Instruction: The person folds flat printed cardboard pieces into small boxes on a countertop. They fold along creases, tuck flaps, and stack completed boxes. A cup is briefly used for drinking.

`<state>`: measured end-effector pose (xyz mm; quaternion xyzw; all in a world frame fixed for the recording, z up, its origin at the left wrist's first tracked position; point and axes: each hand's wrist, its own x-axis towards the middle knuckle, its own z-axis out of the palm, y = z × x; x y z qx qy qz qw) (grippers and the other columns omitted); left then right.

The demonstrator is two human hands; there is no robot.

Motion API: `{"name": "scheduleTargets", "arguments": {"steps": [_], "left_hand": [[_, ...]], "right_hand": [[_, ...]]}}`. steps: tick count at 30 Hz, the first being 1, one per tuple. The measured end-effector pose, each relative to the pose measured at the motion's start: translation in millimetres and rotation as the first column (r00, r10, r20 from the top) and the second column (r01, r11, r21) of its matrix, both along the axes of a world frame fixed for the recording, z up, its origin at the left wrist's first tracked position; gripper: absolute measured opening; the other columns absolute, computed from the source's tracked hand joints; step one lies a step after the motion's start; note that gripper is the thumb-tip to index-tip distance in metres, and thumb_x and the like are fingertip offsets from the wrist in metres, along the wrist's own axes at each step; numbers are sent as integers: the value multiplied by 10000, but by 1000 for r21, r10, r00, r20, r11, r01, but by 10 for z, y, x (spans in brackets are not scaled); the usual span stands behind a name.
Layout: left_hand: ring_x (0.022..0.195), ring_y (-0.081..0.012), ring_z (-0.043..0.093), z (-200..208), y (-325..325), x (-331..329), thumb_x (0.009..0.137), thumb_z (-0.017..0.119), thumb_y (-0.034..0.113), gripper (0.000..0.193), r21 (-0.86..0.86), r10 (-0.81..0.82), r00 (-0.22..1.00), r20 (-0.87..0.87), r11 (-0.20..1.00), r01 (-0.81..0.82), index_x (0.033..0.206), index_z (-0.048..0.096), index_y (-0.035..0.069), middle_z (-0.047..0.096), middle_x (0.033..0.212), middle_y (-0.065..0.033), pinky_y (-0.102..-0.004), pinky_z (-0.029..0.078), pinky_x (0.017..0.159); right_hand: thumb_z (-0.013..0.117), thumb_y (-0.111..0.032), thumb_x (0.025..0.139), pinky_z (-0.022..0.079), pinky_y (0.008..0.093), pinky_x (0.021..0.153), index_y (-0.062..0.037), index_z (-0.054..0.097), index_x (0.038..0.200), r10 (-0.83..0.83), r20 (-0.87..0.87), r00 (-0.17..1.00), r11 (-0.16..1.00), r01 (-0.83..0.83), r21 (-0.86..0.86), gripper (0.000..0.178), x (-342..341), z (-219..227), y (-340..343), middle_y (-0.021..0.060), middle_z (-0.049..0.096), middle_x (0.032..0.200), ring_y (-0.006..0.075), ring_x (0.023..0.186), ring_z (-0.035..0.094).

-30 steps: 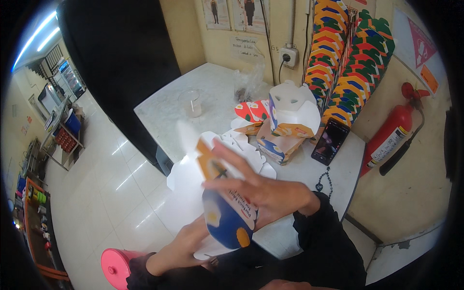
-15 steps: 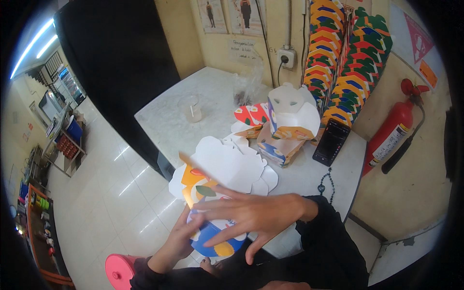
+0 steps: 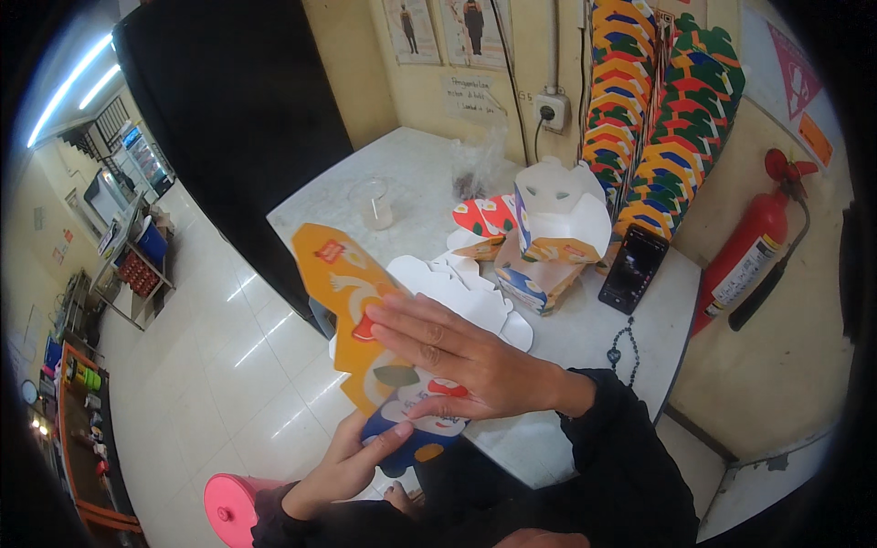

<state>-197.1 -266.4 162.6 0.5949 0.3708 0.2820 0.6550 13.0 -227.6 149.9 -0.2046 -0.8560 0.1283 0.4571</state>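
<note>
A printed carton blank [image 3: 315,260], yellow-orange at one end and blue at the other, tilts up over the near left edge of the table. My left hand [image 3: 347,464] grips its lower blue end, thumb on top and fingers underneath. Across the printed face lies my right hand [image 3: 484,361], its fingers stretched out and close together. Behind the blank, a loose pile of white-sided carton blanks [image 3: 466,297] rests on the table. Beyond that, a folded box [image 3: 564,210] with a white inside stands on another open box [image 3: 539,274], beside red printed cartons [image 3: 481,216].
Two tall stacks of nested printed cartons [image 3: 690,119] lean at the wall. A phone [image 3: 632,269] stands near a dark beaded strand [image 3: 616,354]. A clear cup [image 3: 375,208] and plastic bag [image 3: 475,169] sit farther back. A fire extinguisher [image 3: 747,242] is at right, a pink bucket [image 3: 233,507] lower left.
The carton blank has swung up, so its yellow-orange face now shows. My right hand's spread fingers have come together and lie flat on it. My left hand keeps its grip.
</note>
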Motion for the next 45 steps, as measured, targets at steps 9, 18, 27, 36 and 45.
{"name": "scheduleTargets", "arguments": {"steps": [9,18,27,36,45], "left_hand": [[1006,-167,569,27,-40,11,869,586,150,387,-90,-31,1000,6,995,31,1207,473,-1,580,1091,-86,-287,443,874],[1017,-163,563,-37,7,-8,909,570,209,408,-102,-107,994,12,989,108,1247,445,17,567,1124,-82,-277,450,877],[1137,-176,497,-78,54,4,909,574,208,439,-70,-200,980,23,977,201,1284,423,37,521,1211,-79,-307,416,956],[1086,-193,528,-278,0,-87,866,593,359,585,61,227,846,482,955,-291,1292,380,18,490,1230,-112,-325,456,883],[831,-96,544,-65,-29,108,931,505,126,218,495,328,917,226,772,-398,1111,490,5,567,950,-40,-239,438,716]], "right_hand": [[629,-297,842,181,473,1107,-54,396,1350,-53,30,998,998,54,-27,610,38,111,-91,132,379,1403,287,1335,305],[632,-390,826,137,507,1109,-106,475,1295,-95,32,995,995,96,-21,571,36,71,-53,91,458,1335,272,1313,337],[695,-278,790,131,516,1110,-180,682,908,133,-171,976,964,-168,-208,153,88,19,-14,-5,625,1083,236,1234,431],[682,-344,794,-21,556,1099,-237,690,722,37,-3,999,985,-37,-167,129,186,71,116,3,465,1307,255,1335,215],[725,-347,736,72,513,1103,-202,605,631,-90,-147,985,975,57,-214,216,94,13,85,86,438,1330,299,1340,233]]}}
